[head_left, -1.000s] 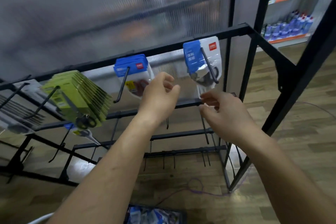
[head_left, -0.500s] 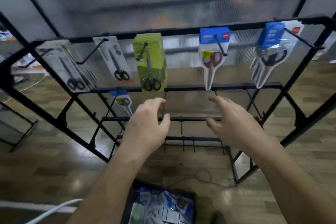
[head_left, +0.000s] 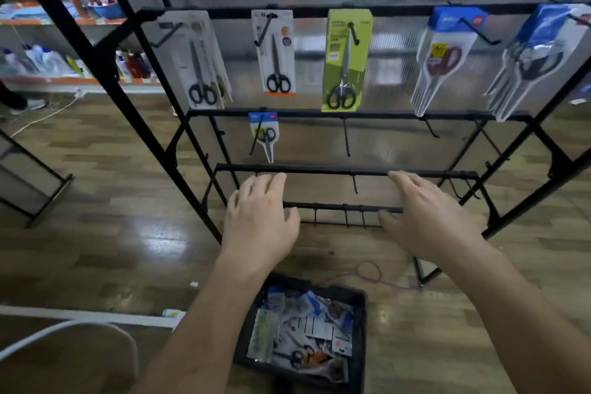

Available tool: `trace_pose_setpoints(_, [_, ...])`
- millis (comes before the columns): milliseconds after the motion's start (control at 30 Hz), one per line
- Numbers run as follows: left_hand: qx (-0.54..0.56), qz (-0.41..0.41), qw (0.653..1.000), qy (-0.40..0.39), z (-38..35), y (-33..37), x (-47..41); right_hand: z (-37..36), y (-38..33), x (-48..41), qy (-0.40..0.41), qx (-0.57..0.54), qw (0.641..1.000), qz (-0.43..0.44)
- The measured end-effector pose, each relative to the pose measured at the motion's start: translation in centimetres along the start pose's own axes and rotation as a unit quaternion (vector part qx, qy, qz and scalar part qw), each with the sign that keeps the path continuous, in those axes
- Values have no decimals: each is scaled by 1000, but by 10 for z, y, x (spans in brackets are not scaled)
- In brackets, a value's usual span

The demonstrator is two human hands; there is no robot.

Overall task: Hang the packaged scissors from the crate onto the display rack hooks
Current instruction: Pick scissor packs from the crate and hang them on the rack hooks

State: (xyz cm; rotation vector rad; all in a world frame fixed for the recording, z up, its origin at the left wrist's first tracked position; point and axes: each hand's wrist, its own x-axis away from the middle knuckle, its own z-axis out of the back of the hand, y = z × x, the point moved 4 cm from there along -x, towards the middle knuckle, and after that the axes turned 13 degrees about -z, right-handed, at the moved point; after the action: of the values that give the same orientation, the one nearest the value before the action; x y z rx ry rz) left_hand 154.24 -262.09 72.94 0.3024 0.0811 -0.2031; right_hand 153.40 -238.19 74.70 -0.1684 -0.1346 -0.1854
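A black display rack [head_left: 345, 114] stands in front of me. Its top bar carries white-carded scissors [head_left: 200, 73], another white pack [head_left: 275, 54], green packs [head_left: 345, 61], blue-topped red-handled packs [head_left: 443, 54] and blue-topped packs [head_left: 531, 61] at far right. One small blue-topped pack [head_left: 264, 134] hangs on the second bar. A black crate [head_left: 360, 326] holding several loose packaged scissors [head_left: 303, 333] sits on the floor below. My left hand [head_left: 259, 221] and my right hand [head_left: 425, 217] hover empty, fingers relaxed, over the lower bars above the crate.
Bare hooks [head_left: 347, 141] stick out from the second and lower bars. A purple cord [head_left: 371, 272] lies on the wooden floor by the rack's foot. Store shelves with bottles [head_left: 48, 61] stand at far left. A white curved chair edge [head_left: 64, 333] is at bottom left.
My view has swung left and down from the rack's right end. Both hands have left the far-right pack and dropped, empty, toward the crate, which has come fully into view.
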Motion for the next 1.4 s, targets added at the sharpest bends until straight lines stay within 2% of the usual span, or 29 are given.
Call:
trace_pose_setpoints(133, [-10, 10, 1000, -17, -3, 14, 13, -7, 7, 13, -25, -17, 1000, -1])
trace_pose_setpoints(333, [-37, -16, 999, -30, -9, 30, 18, -20, 23, 32, -12, -32, 999, -3])
trace_pose_setpoints(433, [-47, -58, 997, -35, -15, 28, 14, -24, 25, 40, -1, -43, 999, -29])
trace_pose_setpoints(533, [-50, -103, 991, -72, -31, 15, 4, -38, 21, 52, -9, -34, 997, -69])
trace_pose_setpoints(733, [-24, -179, 977, -113, -51, -20, -3, -77, -12, 79, -27, -18, 988, -152])
trace_pose_setpoints(867, [-15, -161, 979, -125, -54, -54, 6, -91, -45, 77, -37, 7, 990, -135])
trace_pose_setpoints(1000, [-13, -127, 988, -91, -40, -75, 12, -84, -68, 70, -36, 12, 994, -101])
trace_pose_setpoints(1167, [-3, -89, 994, -57, -25, -76, 12, -66, -80, 57, -27, 22, 998, -56])
trace_pose_setpoints(1400, [20, -83, 995, -57, -33, -71, 16, -70, -82, 53, -40, 22, 998, -53])
